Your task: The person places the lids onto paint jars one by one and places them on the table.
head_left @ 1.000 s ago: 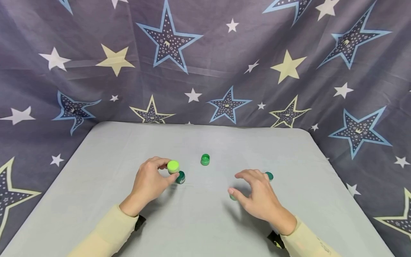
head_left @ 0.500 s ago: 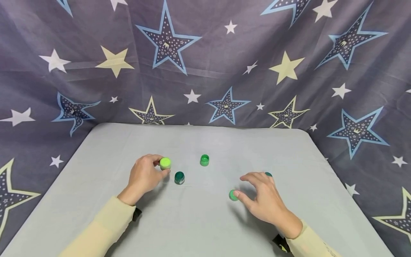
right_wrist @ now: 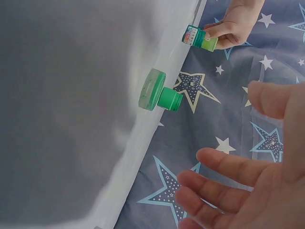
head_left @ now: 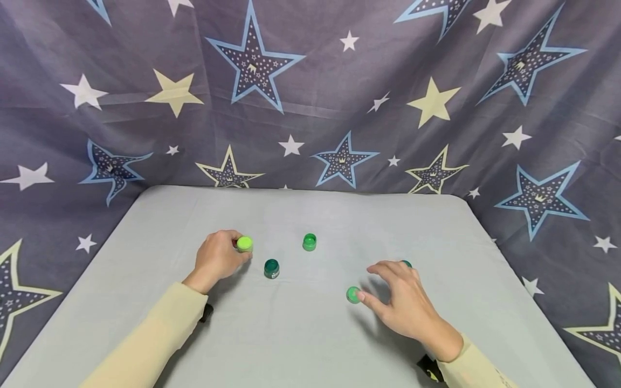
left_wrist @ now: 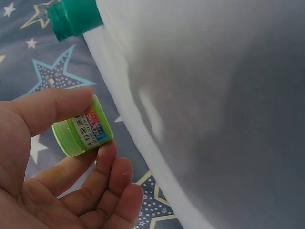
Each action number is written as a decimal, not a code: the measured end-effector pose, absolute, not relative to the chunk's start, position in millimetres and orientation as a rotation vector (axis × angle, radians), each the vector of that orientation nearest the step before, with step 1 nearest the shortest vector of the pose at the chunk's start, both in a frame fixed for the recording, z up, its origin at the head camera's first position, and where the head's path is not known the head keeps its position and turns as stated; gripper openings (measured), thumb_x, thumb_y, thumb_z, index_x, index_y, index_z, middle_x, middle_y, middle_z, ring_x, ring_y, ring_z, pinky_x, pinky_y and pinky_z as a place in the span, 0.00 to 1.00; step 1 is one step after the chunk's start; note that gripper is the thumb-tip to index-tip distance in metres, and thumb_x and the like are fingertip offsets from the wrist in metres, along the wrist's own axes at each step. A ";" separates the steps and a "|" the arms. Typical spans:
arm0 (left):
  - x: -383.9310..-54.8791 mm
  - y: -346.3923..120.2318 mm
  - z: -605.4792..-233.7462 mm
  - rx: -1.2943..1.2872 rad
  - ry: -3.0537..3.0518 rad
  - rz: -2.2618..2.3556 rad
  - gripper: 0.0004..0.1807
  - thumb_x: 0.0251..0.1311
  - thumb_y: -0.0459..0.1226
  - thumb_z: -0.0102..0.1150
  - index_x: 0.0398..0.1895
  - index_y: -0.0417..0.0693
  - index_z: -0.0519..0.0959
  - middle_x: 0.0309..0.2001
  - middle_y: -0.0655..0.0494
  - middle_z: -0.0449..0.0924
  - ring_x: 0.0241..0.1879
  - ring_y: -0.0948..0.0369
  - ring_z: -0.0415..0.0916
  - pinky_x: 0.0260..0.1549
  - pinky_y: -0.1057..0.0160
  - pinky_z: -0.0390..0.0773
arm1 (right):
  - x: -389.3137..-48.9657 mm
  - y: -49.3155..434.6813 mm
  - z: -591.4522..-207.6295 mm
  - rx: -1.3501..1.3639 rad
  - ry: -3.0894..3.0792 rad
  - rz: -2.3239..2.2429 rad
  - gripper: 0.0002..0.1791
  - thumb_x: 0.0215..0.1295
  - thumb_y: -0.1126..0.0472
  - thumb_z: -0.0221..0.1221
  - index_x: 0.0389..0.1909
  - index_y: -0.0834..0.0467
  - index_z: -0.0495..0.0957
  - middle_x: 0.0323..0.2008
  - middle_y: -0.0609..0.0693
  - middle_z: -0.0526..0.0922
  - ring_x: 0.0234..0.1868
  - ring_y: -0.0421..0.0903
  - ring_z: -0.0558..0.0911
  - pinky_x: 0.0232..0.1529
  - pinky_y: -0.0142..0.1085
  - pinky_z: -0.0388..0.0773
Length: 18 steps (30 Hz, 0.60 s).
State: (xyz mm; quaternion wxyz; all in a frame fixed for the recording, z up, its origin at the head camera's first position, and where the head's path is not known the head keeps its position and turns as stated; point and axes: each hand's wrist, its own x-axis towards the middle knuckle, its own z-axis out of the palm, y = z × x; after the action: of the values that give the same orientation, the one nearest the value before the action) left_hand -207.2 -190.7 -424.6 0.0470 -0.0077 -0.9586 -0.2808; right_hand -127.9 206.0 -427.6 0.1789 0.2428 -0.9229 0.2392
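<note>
My left hand (head_left: 219, 255) pinches a small lime-green paint jar (left_wrist: 85, 128) between thumb and fingers, its printed label showing in the left wrist view. Just right of that hand, an uncapped dark green jar (head_left: 271, 269) stands upright on the table. Farther back stands another uncapped jar, mid-green (head_left: 309, 242). My right hand (head_left: 406, 302) is open with fingers spread, seen close up in the right wrist view. A green lid (head_left: 352, 295) lies by its thumb; from the head view I cannot tell if they touch. Behind the right fingers, a dark green lid (head_left: 406, 263) is partly hidden.
A pale grey cloth covers the table (head_left: 310, 339). Behind and at both sides hangs a dark curtain (head_left: 310, 108) printed with stars, meeting the table's back edge.
My left hand has carried the lime-green jar left and slightly back, away from the dark green jar. My right hand has shifted a little right, uncovering more of the green lid.
</note>
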 end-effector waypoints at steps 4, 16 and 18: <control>-212.0 -191.6 -426.8 -0.030 -2.956 -0.828 0.20 0.52 0.38 0.77 0.47 0.39 0.86 0.43 0.44 0.87 0.44 0.43 0.82 0.43 0.44 0.79 | -125.9 207.8 -428.1 0.683 -2.639 0.666 0.28 0.60 0.42 0.71 0.54 0.57 0.82 0.53 0.51 0.83 0.56 0.51 0.78 0.53 0.49 0.67; -220.9 -197.6 -431.3 -0.021 -3.062 -0.774 0.17 0.50 0.35 0.76 0.43 0.39 0.86 0.38 0.47 0.85 0.36 0.50 0.78 0.37 0.51 0.77 | -121.6 212.7 -430.1 0.666 -2.677 0.655 0.30 0.60 0.42 0.71 0.56 0.57 0.82 0.58 0.58 0.81 0.61 0.57 0.78 0.56 0.53 0.69; -222.0 -198.5 -432.2 -0.024 -3.077 -0.758 0.18 0.50 0.35 0.75 0.45 0.38 0.85 0.39 0.46 0.85 0.37 0.50 0.79 0.37 0.51 0.77 | -121.0 213.4 -430.4 0.661 -2.680 0.652 0.30 0.60 0.42 0.71 0.57 0.57 0.82 0.58 0.58 0.81 0.61 0.57 0.78 0.57 0.54 0.69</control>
State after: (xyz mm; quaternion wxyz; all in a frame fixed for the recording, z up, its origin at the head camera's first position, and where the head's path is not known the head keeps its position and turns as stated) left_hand -222.0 -198.5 -432.2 -0.0140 -0.0076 -0.9708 -0.2392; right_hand -121.0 213.4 -430.4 0.1520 0.2305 -0.9339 0.2271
